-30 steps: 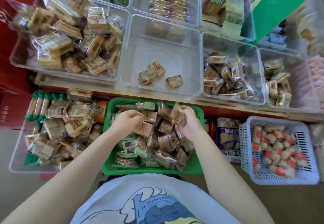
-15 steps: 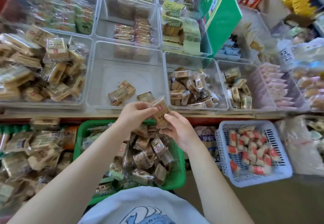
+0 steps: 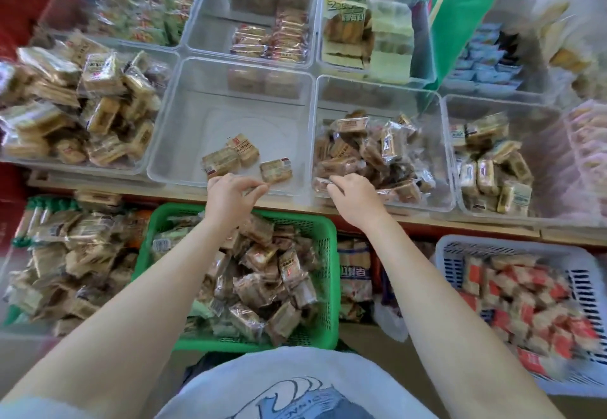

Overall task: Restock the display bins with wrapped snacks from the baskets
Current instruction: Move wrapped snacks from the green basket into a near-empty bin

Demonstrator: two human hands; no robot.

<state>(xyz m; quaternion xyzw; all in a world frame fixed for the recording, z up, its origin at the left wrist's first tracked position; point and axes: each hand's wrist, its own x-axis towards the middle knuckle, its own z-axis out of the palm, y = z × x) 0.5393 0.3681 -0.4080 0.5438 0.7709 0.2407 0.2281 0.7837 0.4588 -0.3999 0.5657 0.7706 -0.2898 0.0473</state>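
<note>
1. Both hands are held at the near rims of the clear display bins: the left hand (image 3: 226, 193) is curled at the front wall of the nearly bare bin (image 3: 184, 116), its fingertips pinched together toward the nearest wrapped snack (image 3: 276, 170). Whether anything is gripped between them cannot be told.
2. The right hand (image 3: 353, 197) is reached over the rim of the neighbouring bin (image 3: 441, 156), and its curled fingers are pressed among the brown packets (image 3: 371, 152) there; a grip on one packet cannot be confirmed.
3. Stock is seen in the green basket (image 3: 330, 254) below the shelf edge, heaped with mixed wrapped snacks (image 3: 262, 274), and in the white basket (image 3: 453, 254) to the right.
4. Only three packets are counted in the middle bin, so the restocking is judged to be barely begun there.
5. A mix-up is the main risk: the green basket's packets look alike, so one could be dropped into the wrong bin.
6. A packet released at the rim could be tipped back over the wall into the basket.
</note>
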